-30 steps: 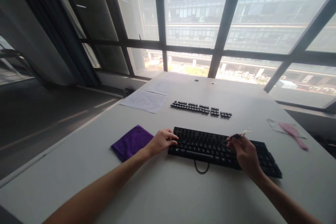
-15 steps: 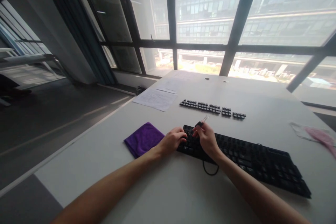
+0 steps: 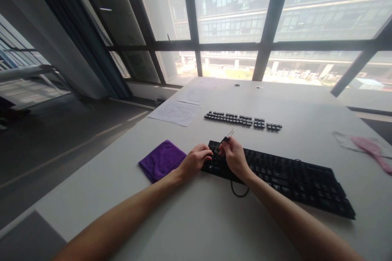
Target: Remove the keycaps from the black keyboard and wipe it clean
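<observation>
A black keyboard (image 3: 294, 171) lies at a slant on the white table, with some keys off at its left end. My left hand (image 3: 197, 158) grips that end, its fingers curled over the edge. In my right hand (image 3: 235, 155), above the left part of the keyboard, is a keycap puller (image 3: 226, 139) with a black body and thin wires. The wires at its upper end point away from me; its lower end is down among the keys, partly hidden by my fingers. Loose black keycaps (image 3: 228, 118) stand in neat rows behind the keyboard.
A folded purple cloth (image 3: 162, 161) lies left of my left hand. Sheets of paper (image 3: 176, 113) are at the far left. A pink brush-like item (image 3: 367, 149) rests on a clear bag at the right. A black cable loop (image 3: 239, 193) sticks out in front of the keyboard.
The view has shifted slightly, so everything sits a little further left and up. My right hand has tilted the keycap puller slightly; both hands keep their places at the keyboard's left end.
</observation>
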Demonstrator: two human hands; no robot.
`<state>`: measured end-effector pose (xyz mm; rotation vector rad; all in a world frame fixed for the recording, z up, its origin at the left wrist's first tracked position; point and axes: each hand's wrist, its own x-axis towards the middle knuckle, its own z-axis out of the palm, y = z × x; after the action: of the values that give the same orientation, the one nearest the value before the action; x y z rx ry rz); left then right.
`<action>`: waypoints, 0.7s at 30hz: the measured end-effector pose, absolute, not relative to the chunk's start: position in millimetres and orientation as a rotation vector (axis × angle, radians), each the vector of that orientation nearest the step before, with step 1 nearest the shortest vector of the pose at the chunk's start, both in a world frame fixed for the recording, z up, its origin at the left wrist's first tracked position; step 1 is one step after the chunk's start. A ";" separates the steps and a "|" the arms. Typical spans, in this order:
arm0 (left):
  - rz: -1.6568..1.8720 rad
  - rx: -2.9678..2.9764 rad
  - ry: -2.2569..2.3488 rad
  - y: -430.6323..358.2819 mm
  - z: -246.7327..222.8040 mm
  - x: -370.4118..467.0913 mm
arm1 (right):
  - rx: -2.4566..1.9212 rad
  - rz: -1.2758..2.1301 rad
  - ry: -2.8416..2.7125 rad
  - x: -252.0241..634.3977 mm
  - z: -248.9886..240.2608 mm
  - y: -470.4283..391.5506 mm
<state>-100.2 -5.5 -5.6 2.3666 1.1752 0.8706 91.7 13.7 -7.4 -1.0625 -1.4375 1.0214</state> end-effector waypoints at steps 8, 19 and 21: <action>0.900 2.328 1.192 -6.5 -4.9 -98.5 | -1.071 0.989 -1.465 91.8 -3.9 11.7; 0.965 2.349 1.185 -8.7 -7.0 -96.2 | -1.076 0.984 -1.474 91.5 -1.4 10.4; 1.005 2.323 1.209 -8.1 -5.4 -95.5 | -1.078 0.978 -1.477 91.5 -2.1 10.8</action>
<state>-95.5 -8.1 -5.4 2.3234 1.2086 1.0047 91.5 10.8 -2.1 -1.0785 -1.4767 0.9779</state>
